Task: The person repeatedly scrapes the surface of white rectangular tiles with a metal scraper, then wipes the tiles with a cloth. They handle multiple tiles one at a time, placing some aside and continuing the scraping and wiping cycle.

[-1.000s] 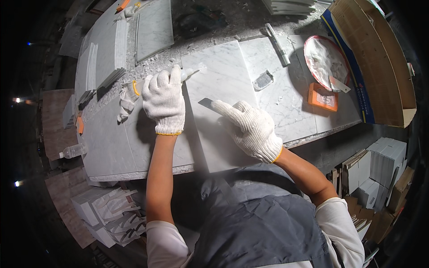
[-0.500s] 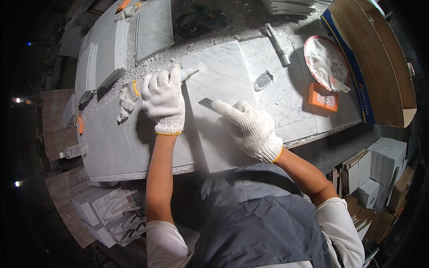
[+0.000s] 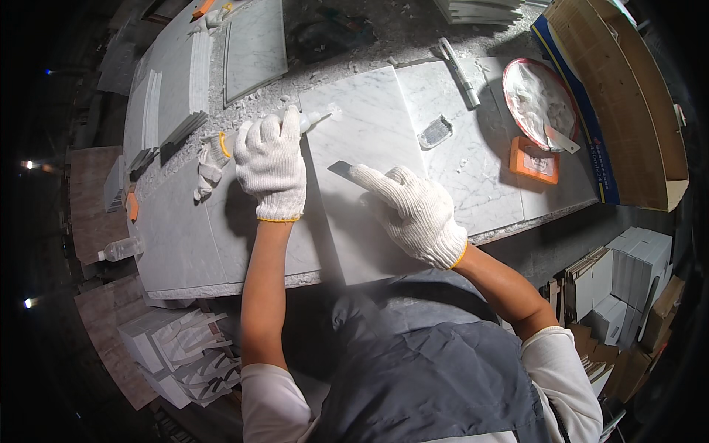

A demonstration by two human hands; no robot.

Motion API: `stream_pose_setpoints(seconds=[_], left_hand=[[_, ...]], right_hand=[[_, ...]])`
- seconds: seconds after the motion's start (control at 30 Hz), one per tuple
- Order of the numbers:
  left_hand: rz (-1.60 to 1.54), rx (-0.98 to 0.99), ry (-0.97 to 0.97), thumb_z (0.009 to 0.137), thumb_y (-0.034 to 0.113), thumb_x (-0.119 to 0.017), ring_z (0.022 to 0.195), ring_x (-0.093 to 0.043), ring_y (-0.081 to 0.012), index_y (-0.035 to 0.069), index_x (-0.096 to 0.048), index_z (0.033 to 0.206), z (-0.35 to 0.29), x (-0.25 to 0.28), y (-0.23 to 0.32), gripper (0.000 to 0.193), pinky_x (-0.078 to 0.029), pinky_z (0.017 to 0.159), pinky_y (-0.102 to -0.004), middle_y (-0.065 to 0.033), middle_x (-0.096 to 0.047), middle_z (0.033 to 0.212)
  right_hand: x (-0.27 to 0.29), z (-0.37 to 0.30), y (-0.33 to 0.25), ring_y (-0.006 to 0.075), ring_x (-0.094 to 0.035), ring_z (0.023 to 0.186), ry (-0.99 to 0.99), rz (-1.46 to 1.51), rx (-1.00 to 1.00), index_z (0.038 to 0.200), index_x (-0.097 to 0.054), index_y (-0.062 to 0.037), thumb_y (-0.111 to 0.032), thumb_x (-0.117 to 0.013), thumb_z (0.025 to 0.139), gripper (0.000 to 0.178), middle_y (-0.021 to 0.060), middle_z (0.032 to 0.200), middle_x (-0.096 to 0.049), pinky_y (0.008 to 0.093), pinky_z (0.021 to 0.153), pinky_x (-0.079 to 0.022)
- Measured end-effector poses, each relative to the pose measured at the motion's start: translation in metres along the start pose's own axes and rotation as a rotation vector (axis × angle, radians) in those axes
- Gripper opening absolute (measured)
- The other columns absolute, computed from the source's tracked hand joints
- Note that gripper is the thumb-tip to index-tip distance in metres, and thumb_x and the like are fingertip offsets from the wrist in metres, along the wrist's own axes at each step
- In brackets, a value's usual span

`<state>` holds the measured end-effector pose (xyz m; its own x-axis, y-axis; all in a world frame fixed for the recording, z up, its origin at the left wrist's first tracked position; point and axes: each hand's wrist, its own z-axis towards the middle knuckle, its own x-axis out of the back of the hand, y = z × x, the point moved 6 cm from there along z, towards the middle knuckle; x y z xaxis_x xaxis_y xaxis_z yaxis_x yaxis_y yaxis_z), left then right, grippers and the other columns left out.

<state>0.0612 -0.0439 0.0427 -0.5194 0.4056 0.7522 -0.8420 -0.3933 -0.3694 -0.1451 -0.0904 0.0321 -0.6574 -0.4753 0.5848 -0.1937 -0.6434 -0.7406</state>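
Observation:
My left hand (image 3: 272, 166), in a white knit glove, is closed around a small translucent squeeze bottle (image 3: 309, 120). The bottle's thin nozzle points right, close to a clear wet patch (image 3: 334, 112) on a white grey-veined marble-look tile (image 3: 365, 96). My right hand (image 3: 417, 210), gloved alike, grips a scraper with a flat metal blade (image 3: 340, 170), its forefinger lying along it. That blade hangs over the middle of the tile; whether it touches cannot be told. Its handle is hidden in the glove.
Right of the tile are a small grey block (image 3: 436, 131), a marker-like tube (image 3: 459, 74), a red-rimmed bowl of white paste (image 3: 538, 100), an orange box (image 3: 534, 160) and a cardboard box (image 3: 628, 103). Stacked tiles (image 3: 166, 96) and a crumpled glove (image 3: 212, 166) lie left.

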Motion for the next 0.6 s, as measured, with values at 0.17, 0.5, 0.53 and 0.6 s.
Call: stream_pose_setpoints(seconds=[0.17,0.5,0.53,0.6], left_hand=[[0.023,0.011,0.018,0.087,0.015,-0.068,0.103,-0.066,-0.023,0.021,-0.07,0.121,-0.002,0.001,0.002,0.035,-0.049,0.108,-0.0427,-0.0019,-0.065,0.1],[-0.086,0.126,-0.121,0.084,0.018,-0.075,0.11,-0.063,-0.0245,0.02,-0.071,0.128,-0.008,-0.008,-0.004,0.044,-0.048,0.105,-0.0422,-0.0021,-0.067,0.115],[-0.119,0.189,-0.146,0.084,0.019,-0.075,0.111,-0.063,-0.0253,0.019,-0.071,0.13,-0.012,-0.01,-0.005,0.045,-0.049,0.104,-0.042,-0.0032,-0.067,0.117],[-0.296,0.379,-0.195,0.085,0.02,-0.077,0.113,-0.063,-0.0267,0.018,-0.069,0.133,-0.022,-0.016,-0.013,0.048,-0.049,0.103,-0.0422,-0.0058,-0.067,0.121]], right_hand=[[-0.001,-0.001,0.002,0.0261,-0.066,0.065,-0.008,0.006,0.003,0.131,-0.066,-0.019,-0.036,-0.076,0.093,0.043,0.0073,0.081,-0.065,0.0401,0.056,-0.052],[0.007,0.002,-0.007,0.0272,-0.066,0.066,0.006,0.014,-0.009,0.129,-0.066,-0.0175,-0.035,-0.077,0.091,0.043,0.0085,0.08,-0.064,0.0409,0.057,-0.052],[0.008,0.002,-0.007,0.0279,-0.066,0.067,0.007,0.02,-0.007,0.13,-0.066,-0.0172,-0.033,-0.077,0.091,0.043,0.0092,0.08,-0.064,0.041,0.057,-0.052],[0.006,0.001,-0.002,0.0292,-0.066,0.069,-0.01,0.066,-0.036,0.132,-0.065,-0.0163,-0.03,-0.076,0.092,0.044,0.0106,0.081,-0.064,0.0411,0.06,-0.052]])
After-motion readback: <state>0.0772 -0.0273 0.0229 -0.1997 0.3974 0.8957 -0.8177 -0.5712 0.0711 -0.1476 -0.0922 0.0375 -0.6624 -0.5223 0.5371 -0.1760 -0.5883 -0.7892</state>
